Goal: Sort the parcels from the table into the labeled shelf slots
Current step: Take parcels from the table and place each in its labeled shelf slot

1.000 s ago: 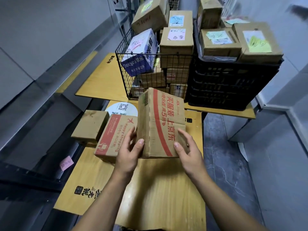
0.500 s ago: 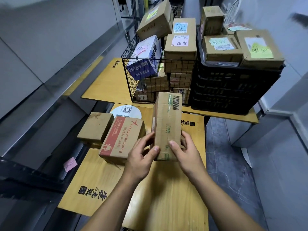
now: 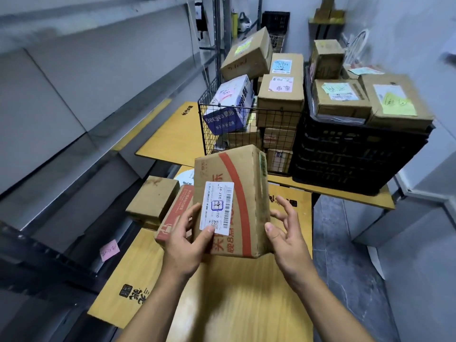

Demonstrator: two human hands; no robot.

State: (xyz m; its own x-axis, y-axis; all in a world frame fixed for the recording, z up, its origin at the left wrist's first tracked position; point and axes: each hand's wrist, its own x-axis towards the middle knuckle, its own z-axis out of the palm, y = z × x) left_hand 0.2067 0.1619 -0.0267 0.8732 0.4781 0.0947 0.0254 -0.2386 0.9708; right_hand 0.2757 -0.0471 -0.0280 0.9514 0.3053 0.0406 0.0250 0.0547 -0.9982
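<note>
while left hand [image 3: 185, 243] pinches parcel [image 3: 246, 183], right hand [image 3: 288, 243] splayed, only thumb touching its edge.

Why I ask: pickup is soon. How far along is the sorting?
Early. Done: no parcel shows on the shelf. In hand: the left hand grips the red-striped box, label showing, right hand open beside it. Left: plain box, red-printed box on the table, loaded wire basket, black crate.

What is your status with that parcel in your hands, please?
Left hand grips parcel, thumb on its label. Right hand open, thumb at parcel's right edge. Red-printed box on table behind it.
</note>
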